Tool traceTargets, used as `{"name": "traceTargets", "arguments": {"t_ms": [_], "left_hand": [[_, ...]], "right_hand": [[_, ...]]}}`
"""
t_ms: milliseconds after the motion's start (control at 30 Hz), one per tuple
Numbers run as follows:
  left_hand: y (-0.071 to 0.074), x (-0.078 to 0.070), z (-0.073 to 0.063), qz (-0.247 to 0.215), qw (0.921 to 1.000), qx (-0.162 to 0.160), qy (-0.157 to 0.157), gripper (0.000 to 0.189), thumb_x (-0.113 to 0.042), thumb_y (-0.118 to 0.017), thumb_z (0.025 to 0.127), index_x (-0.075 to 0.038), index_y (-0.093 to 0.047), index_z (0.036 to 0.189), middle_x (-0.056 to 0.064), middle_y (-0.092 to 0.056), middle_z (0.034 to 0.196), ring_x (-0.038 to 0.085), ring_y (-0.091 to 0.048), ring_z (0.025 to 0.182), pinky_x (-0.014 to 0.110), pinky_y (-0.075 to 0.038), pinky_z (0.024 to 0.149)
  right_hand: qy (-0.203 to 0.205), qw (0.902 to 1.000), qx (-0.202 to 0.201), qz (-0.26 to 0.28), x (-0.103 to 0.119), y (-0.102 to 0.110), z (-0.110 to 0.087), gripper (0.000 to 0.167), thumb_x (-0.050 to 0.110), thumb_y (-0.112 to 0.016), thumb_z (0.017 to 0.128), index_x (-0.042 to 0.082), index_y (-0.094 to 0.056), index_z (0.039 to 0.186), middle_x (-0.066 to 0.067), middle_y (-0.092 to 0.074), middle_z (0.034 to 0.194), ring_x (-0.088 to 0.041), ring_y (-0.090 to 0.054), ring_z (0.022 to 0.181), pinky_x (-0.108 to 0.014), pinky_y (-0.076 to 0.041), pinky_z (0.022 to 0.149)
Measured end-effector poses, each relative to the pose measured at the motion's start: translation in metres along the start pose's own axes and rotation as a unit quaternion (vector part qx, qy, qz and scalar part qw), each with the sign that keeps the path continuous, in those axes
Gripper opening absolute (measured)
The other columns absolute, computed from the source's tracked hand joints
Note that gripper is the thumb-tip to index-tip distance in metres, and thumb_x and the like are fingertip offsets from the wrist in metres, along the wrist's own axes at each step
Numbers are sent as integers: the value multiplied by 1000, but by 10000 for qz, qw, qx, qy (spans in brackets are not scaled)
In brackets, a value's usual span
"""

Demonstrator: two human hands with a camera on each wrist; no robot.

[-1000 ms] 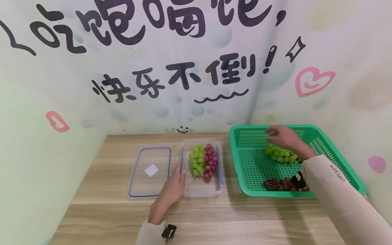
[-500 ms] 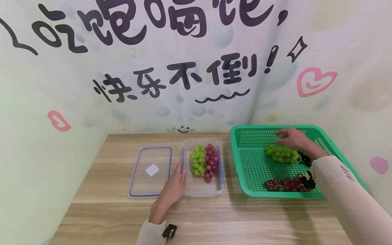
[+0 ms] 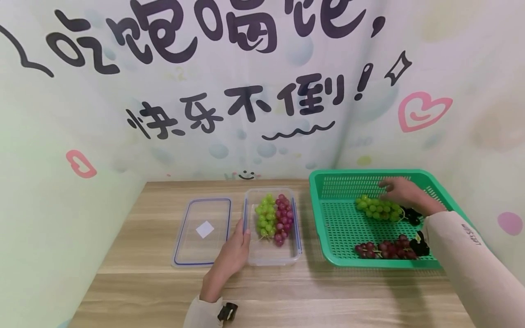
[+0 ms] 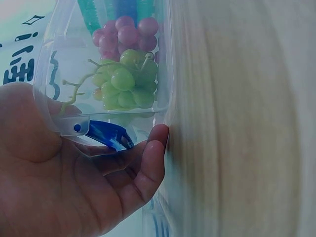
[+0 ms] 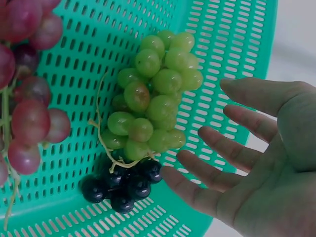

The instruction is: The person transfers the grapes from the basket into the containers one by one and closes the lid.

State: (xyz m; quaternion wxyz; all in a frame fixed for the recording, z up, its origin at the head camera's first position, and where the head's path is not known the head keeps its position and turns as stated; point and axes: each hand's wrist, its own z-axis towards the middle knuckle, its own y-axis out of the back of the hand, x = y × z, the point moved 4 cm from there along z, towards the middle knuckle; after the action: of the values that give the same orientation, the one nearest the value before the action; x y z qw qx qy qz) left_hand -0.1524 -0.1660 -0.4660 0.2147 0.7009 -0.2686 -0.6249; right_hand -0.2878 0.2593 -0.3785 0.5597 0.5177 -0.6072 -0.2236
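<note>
My left hand [image 3: 234,248] holds the left side of a clear plastic food container [image 3: 272,261]. In the left wrist view its fingers [image 4: 152,163] bend beside the blue latch [image 4: 109,134], low on the outer wall. Inside the container lie a green grape bunch [image 3: 265,216] and a red grape bunch [image 3: 284,218]. My right hand [image 3: 404,193] hovers over the green basket [image 3: 334,262], fingers spread and holding nothing. Its fingertips are beside another green grape bunch [image 5: 155,94]. Black grapes [image 5: 123,187] lie beside that bunch, and red grapes [image 3: 385,249] lie along the basket's near side.
A clear lid [image 3: 203,246] with a blue seal and a white square label [image 3: 204,229] lies left of the container on the wooden table [image 3: 266,300]. A printed wall sheet [image 3: 197,159] rises behind the table.
My right hand has moved right and slightly down toward the green grapes, exposing the black grapes behind them. My left hand stays on the container.
</note>
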Motion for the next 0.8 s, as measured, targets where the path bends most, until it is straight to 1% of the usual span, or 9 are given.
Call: {"name": "traceTargets", "arguments": {"t_ms": [67, 167, 300, 367, 533, 700, 800], "left_hand": [[0, 1, 0, 4, 10000, 2, 17, 56, -25, -28, 110, 4, -14, 156, 30, -31, 155, 46, -31, 142, 60, -30, 114], [-1, 1, 0, -12, 10000, -6, 12, 56, -25, -29, 110, 4, -14, 156, 30, -31, 155, 45, -31, 142, 60, -30, 114], [-1, 1, -1, -67, 10000, -15, -11, 56, -23, -30, 110, 4, -14, 156, 31, -31, 155, 45, -31, 142, 60, -31, 114], [0, 0, -1, -85, 10000, -16, -27, 56, -23, -30, 110, 4, -14, 156, 31, -32, 155, 45, -31, 142, 60, -31, 113], [0, 0, 0, -71, 10000, -9, -31, 56, -23, -30, 110, 4, -14, 156, 31, -32, 154, 45, -31, 143, 60, -31, 113], [-1, 1, 0, -58, 10000, -8, -34, 56, -23, -29, 110, 5, -14, 156, 31, -32, 154, 45, -31, 143, 60, -31, 113], [-1, 1, 0, -86, 10000, -13, -24, 56, -23, -29, 110, 5, -14, 156, 31, -32, 154, 44, -31, 143, 60, -31, 113]], "right_hand": [[-26, 10000, 87, 33, -1, -1, 0, 53, 14, -57, 98, -18, -42, 138, -48, -42, 132, -61, -48, 116, -58, -53, 80], [-125, 9994, 306, 90, -5, -3, 0, 56, 16, -57, 99, -17, -39, 141, -48, -39, 135, -62, -45, 119, -60, -52, 84], [-210, 9970, 695, 277, -10, -7, 0, 61, 16, -55, 100, -17, -31, 145, -49, -31, 141, -63, -37, 126, -63, -49, 89], [-258, 9954, 831, 390, -12, -8, 0, 62, 16, -54, 100, -16, -28, 147, -49, -27, 143, -64, -34, 128, -63, -48, 90], [-431, 9918, 1074, 550, -14, -11, 0, 68, 18, -57, 99, -12, -24, 151, -47, -20, 147, -64, -30, 130, -64, -49, 87], [-391, 9893, 1332, 458, -10, -16, 0, 73, 13, -63, 94, -12, -24, 150, -46, -19, 149, -63, -33, 130, -63, -51, 85], [-300, 9886, 1445, 307, -8, -19, -1, 74, 8, -67, 90, -13, -27, 149, -47, -22, 146, -62, -38, 127, -59, -54, 84]]}}
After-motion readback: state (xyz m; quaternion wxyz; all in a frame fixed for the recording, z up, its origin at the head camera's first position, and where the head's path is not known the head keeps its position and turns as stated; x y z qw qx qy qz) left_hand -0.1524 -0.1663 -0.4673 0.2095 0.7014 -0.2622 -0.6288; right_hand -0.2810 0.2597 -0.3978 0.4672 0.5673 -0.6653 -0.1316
